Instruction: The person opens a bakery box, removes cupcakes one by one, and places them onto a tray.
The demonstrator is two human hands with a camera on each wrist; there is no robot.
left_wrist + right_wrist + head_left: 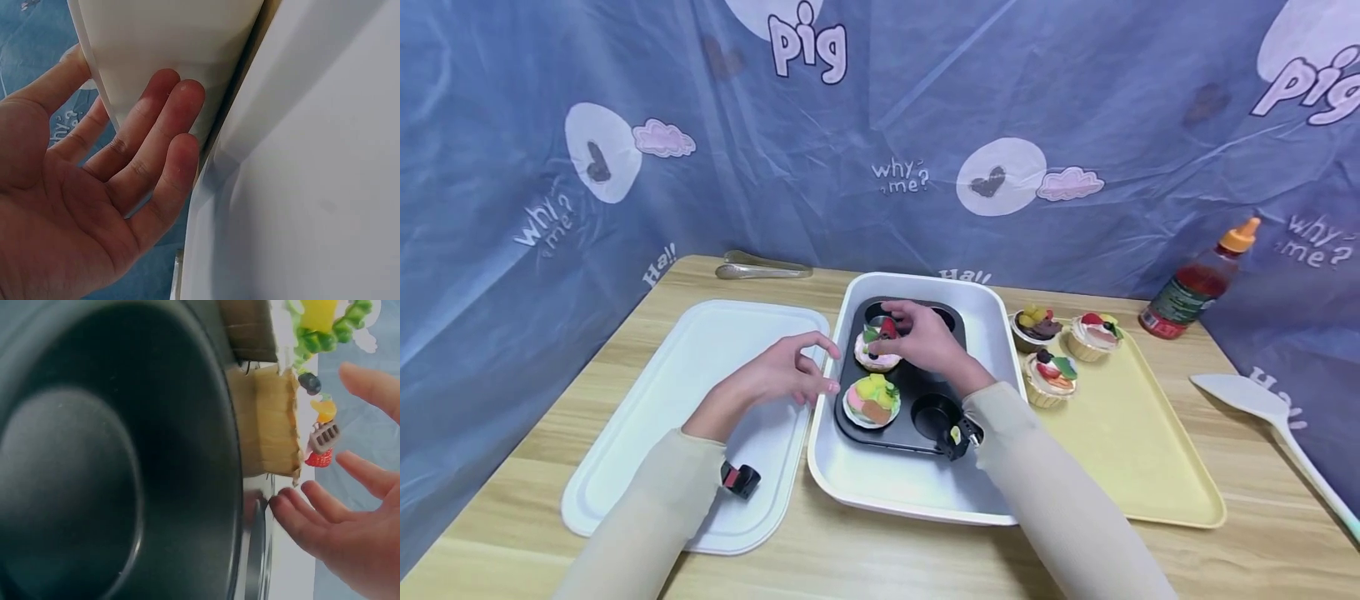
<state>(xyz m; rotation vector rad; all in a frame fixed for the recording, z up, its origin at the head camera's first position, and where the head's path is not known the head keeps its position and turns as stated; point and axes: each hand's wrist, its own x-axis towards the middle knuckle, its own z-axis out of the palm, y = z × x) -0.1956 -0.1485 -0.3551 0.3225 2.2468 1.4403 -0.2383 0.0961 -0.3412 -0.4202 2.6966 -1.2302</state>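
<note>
A black muffin tin [917, 387] lies in a deep white tray [910, 492]. Two cupcakes sit in its left column: one with yellow and pink toppings [872, 400] in front, and one with a strawberry and dark berry [877, 347] behind it. My right hand [928, 337] is over the tin with fingers spread beside the rear cupcake; in the right wrist view the hand [356, 519] is apart from that cupcake's wrapper [269, 422]. My left hand [786, 371] hovers at the tray's left rim, fingers loosely bent, holding nothing; its palm [69, 219] shows in the left wrist view.
A flat white tray [700, 375] lies to the left, metal tongs [763, 268] behind it. To the right, a yellow tray [1127, 442] bears three cupcakes [1051, 377] at its rear left. Farther right are a sauce bottle [1187, 296] and a white spoon-like utensil [1292, 429].
</note>
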